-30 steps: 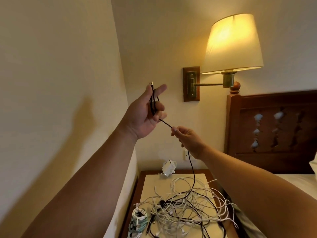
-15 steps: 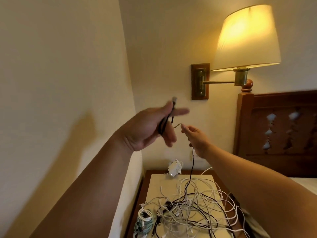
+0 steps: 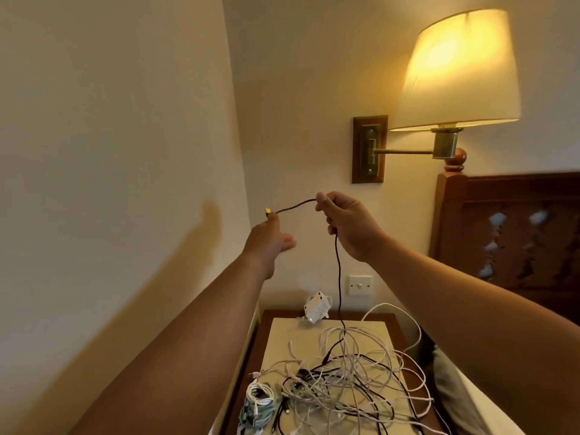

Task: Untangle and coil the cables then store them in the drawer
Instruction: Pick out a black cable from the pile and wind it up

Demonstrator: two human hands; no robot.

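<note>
A thin black cable (image 3: pixel 338 277) rises from a tangle of white and black cables (image 3: pixel 351 384) on the bedside table (image 3: pixel 392 321). My right hand (image 3: pixel 348 224) grips it at chest height, fingers curled round it. From there a short stretch runs left to its metal plug end (image 3: pixel 267 211), which my left hand (image 3: pixel 270 237) pinches at the fingertips. Both hands are raised above the table, about a hand's width apart. A coiled bundle of white and teal cables (image 3: pixel 257 406) lies at the table's near left.
A white plug adapter (image 3: pixel 315 309) sits at the back of the table under a wall switch (image 3: pixel 360 285). A lit wall lamp (image 3: pixel 455 70) hangs at upper right beside a wooden headboard (image 3: pixel 508 227). The wall runs close along the left.
The loops that my left hand held have come undone. It now holds only the plug end, moved down and left, and my right hand has risen, with the cable stretched between them.
</note>
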